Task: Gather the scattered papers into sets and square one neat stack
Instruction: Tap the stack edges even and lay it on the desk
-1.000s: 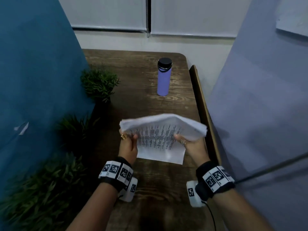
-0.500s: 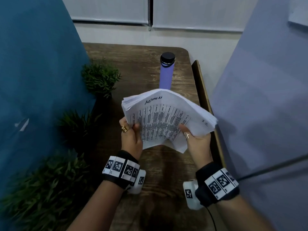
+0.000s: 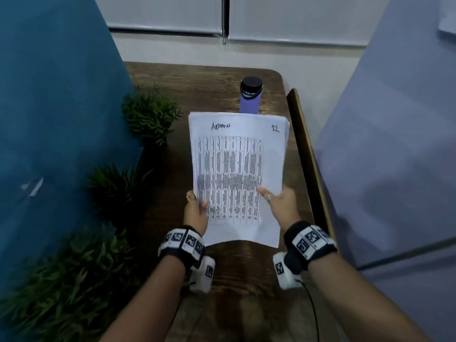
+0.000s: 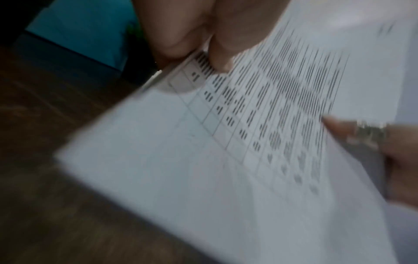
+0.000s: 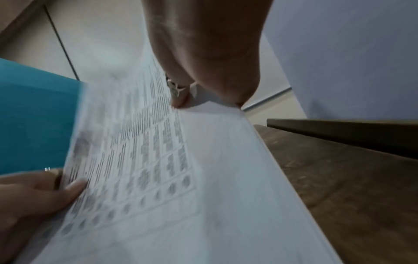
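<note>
Teal partition along the left edge, with three leafy green plants lined up against its foot on a dark wooden table

Left hand gripping the left edge of a stack of papers, thumb lying on the printed top sheet, fingers curled underneath, a gold ring on one finger; marker-patterned band around that wrist

Papers held up above the table, between the two hands, near the middle of the head view; top sheet facing the camera, printed with a dense table, a handwritten word near the top and "12" in the top right corner; edges of further sheets showing along the right side, not fully flush; bottom edge bowing slightly

Behind the stack, a purple bottle with a black cap, standing upright on the table, its lower part hidden by the papers

Right hand grasping the right edge of the stack, ringed thumb on top, fingers beneath; a similar band on that wrist

Both wrist views blurred, showing thumbs pressed onto the printed sheet

Pale grey partition along the right side
</note>
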### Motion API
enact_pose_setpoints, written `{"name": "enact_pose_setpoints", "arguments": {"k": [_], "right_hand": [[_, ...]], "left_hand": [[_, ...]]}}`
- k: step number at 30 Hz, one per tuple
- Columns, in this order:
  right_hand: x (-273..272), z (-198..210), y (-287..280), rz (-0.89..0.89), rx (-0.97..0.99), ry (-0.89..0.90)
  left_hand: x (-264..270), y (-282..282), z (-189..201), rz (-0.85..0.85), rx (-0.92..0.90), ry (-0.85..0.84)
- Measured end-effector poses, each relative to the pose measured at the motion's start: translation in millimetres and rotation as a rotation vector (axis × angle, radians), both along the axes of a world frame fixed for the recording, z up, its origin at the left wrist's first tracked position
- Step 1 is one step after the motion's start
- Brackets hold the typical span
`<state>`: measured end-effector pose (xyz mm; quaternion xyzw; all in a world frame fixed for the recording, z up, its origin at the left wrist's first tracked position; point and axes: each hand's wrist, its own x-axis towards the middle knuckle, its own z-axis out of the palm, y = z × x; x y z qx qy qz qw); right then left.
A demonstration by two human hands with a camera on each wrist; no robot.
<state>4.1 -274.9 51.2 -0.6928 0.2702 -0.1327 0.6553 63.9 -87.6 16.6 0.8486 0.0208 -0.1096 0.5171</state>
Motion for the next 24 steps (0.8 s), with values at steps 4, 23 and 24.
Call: {"name": "enact_pose_setpoints", "arguments": {"k": [4,23,24], "right_hand": [[49.6,-17.7,-8.8,0.031,0.039,0.231],[133.6,-83.8,-19.3,0.180,0.177,0.591],[128.4,-85.0,-20.2,0.182,0.215,0.581]], "left_hand": [[47.3,0.8,-5.8,0.008,0.139,0.186],[120.8,9.9,-58.3,-0.022,0.343,0.348],[120.2,11.0,-58.4,-0.023,0.337,0.356]]}}
